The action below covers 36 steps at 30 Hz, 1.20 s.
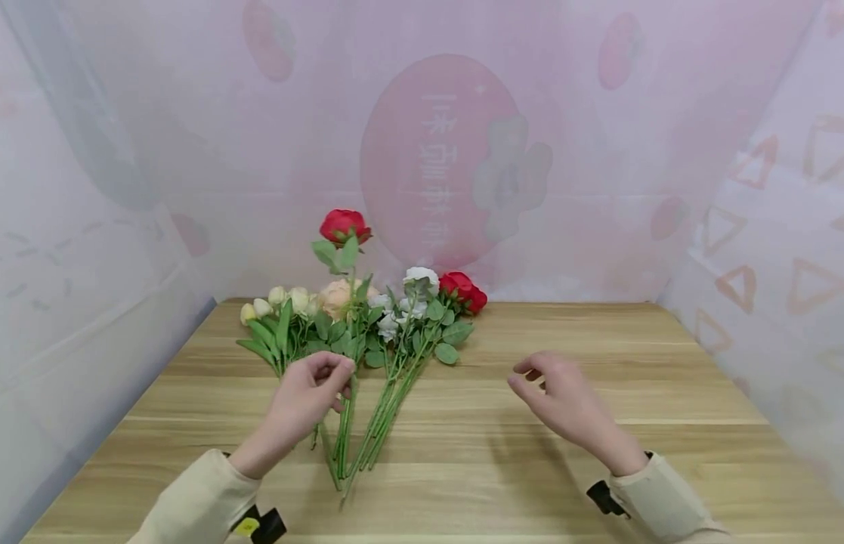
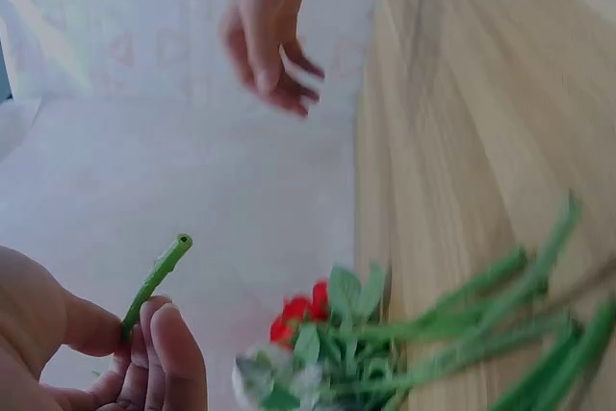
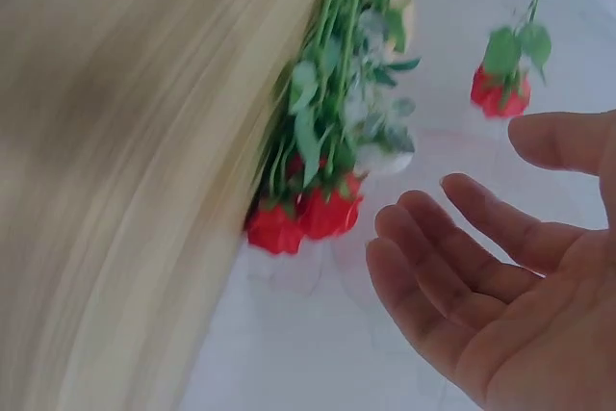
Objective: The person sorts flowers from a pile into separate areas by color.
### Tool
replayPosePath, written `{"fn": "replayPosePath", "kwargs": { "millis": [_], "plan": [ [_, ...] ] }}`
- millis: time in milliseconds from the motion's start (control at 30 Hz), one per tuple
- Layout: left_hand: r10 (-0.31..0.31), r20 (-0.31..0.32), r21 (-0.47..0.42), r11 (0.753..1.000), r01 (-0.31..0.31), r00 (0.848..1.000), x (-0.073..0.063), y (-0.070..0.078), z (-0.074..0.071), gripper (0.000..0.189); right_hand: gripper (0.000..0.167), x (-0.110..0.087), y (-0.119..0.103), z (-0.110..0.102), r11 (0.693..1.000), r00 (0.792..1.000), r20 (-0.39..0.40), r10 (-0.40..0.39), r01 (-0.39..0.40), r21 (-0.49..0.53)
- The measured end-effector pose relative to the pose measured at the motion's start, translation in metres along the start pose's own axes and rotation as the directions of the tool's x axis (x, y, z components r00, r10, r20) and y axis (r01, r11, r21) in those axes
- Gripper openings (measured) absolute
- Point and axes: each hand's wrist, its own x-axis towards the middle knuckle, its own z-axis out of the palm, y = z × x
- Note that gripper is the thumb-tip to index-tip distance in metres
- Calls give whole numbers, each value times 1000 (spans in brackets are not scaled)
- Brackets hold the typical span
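My left hand (image 1: 307, 393) pinches the green stem of a red rose (image 1: 344, 227) between thumb and fingers. The bloom stands upright above the other flowers, with leaves just under it. In the left wrist view the cut end of the stem (image 2: 162, 271) pokes out past the fingertips. My right hand (image 1: 564, 397) is above the right half of the table, holding nothing, its fingers loosely bent. From the right wrist view, the palm (image 3: 539, 324) faces up beside two red roses (image 3: 306, 218) lying in the pile, and the held rose hangs apart from them.
On the wooden table (image 1: 598, 332) lie pale yellow tulips (image 1: 261, 308), a peach flower (image 1: 335, 299), white flowers (image 1: 422, 279) and red roses (image 1: 462, 291). Their stems (image 1: 387, 415) fan toward the front edge. Printed cloth walls (image 1: 456, 151) enclose the back and sides.
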Motion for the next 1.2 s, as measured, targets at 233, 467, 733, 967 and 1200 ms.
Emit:
{"fn": "replayPosePath", "kwargs": {
  "millis": [233,467,733,967,1200],
  "plan": [
    [55,106,-92,995,-45,993,-9,14,42,14,18,5,-31,15,974,995,76,71,-86,208],
    [143,159,-159,980,-118,977,-13,19,78,17,27,11,-54,24,889,986,130,101,-148,434],
    [185,211,-173,974,-149,960,-15,15,105,18,30,18,-65,32,774,977,159,139,-208,598],
    [196,274,-168,974,-154,942,-15,10,112,16,18,17,-62,36,787,981,154,114,-184,589],
    [197,342,-102,980,-172,919,-12,14,107,14,16,17,-56,32,808,980,159,120,-189,558]
  ]
}}
